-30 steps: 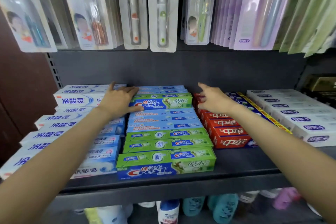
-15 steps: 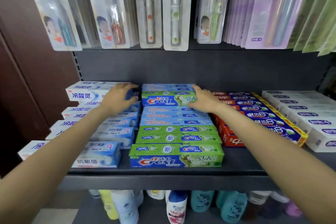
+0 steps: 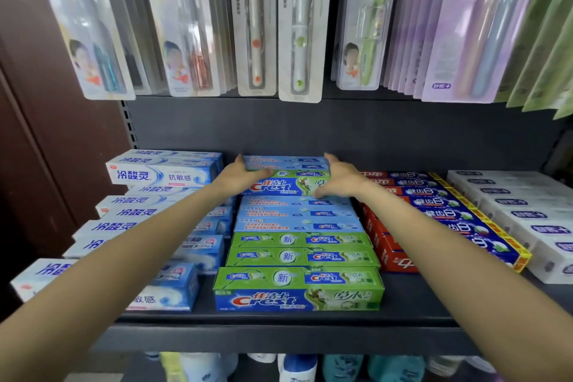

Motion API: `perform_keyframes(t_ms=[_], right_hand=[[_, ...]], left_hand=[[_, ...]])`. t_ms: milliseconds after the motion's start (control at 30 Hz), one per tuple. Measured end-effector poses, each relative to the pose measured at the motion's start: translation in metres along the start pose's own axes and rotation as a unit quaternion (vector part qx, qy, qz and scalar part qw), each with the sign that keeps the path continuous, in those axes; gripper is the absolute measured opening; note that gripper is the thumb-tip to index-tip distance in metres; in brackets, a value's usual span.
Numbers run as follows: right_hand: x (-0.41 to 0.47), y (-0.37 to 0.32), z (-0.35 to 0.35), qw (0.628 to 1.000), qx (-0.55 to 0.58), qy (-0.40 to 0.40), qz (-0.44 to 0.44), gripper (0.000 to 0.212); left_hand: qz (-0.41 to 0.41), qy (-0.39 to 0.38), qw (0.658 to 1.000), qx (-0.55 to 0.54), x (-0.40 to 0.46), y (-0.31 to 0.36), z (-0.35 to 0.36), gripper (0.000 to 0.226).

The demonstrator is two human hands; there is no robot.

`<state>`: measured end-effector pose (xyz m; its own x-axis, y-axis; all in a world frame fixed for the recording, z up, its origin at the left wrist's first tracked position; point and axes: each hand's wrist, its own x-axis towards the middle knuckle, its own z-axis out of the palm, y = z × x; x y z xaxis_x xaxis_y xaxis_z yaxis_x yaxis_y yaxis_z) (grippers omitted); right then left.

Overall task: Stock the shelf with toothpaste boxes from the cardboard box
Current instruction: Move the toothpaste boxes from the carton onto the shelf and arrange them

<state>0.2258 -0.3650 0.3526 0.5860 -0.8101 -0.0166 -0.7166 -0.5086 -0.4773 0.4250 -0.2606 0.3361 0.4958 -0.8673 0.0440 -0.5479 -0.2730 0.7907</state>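
A green and blue Crest toothpaste box (image 3: 286, 184) lies on top of the rear Crest stack on the dark shelf (image 3: 279, 319). My left hand (image 3: 237, 178) clasps its left end and my right hand (image 3: 341, 178) clasps its right end, fingers curled around the box and the one behind it. More Crest boxes (image 3: 297, 287) fill the middle column toward the shelf's front edge. The cardboard box is out of view.
White and blue toothpaste boxes (image 3: 161, 172) are stacked on the left. Red boxes (image 3: 387, 254), blue boxes (image 3: 449, 214) and white boxes (image 3: 527, 214) lie on the right. Packaged toothbrushes (image 3: 299, 25) hang above. Bottles (image 3: 297, 369) stand on the shelf below.
Both hands have moved inward from the neighbouring stacks onto the two ends of the rear Crest box. The view has moved closer to the shelf.
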Motion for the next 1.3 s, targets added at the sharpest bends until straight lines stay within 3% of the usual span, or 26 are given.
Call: perform_keyframes(t_ms=[100,267,533,700,767,867,933,1033,1133,1300], right_hand=[[0.006,0.004,-0.001,1.000,0.000,-0.002,-0.001,0.109],[0.010,0.009,-0.001,1.000,0.027,-0.012,-0.010,0.111],[0.013,0.012,0.000,0.998,0.056,0.015,-0.002,0.113],[0.008,0.009,-0.003,0.999,0.044,0.004,-0.004,0.115],[0.001,0.010,-0.008,0.999,0.048,-0.009,-0.010,0.113],[-0.020,0.011,-0.014,0.999,0.000,0.000,-0.045,0.100],[-0.035,0.013,-0.014,0.996,-0.055,0.007,-0.067,0.093],[-0.051,0.013,-0.010,0.995,-0.073,-0.006,-0.073,0.091],[-0.052,0.009,-0.006,0.996,-0.061,0.005,-0.059,0.089],[-0.047,0.009,0.004,0.998,-0.059,0.012,-0.036,0.092]], left_hand=[[-0.004,-0.004,0.999,0.043,0.007,0.001,0.001,0.085],[0.023,0.024,0.996,0.084,0.012,0.000,0.010,0.082],[0.018,0.046,0.998,0.035,0.019,0.000,0.019,0.068],[0.017,0.044,0.993,0.106,0.018,0.004,0.018,0.083],[0.013,0.034,0.976,0.213,0.011,0.009,0.013,0.088],[0.085,0.079,0.928,0.355,-0.008,0.008,0.000,0.081],[0.134,0.106,0.905,0.389,-0.029,-0.001,-0.008,0.075],[0.168,0.070,0.889,0.419,-0.054,-0.013,-0.018,0.080],[0.167,0.023,0.885,0.434,-0.062,-0.015,-0.017,0.093],[0.145,0.057,0.849,0.505,-0.070,-0.013,-0.013,0.089]])
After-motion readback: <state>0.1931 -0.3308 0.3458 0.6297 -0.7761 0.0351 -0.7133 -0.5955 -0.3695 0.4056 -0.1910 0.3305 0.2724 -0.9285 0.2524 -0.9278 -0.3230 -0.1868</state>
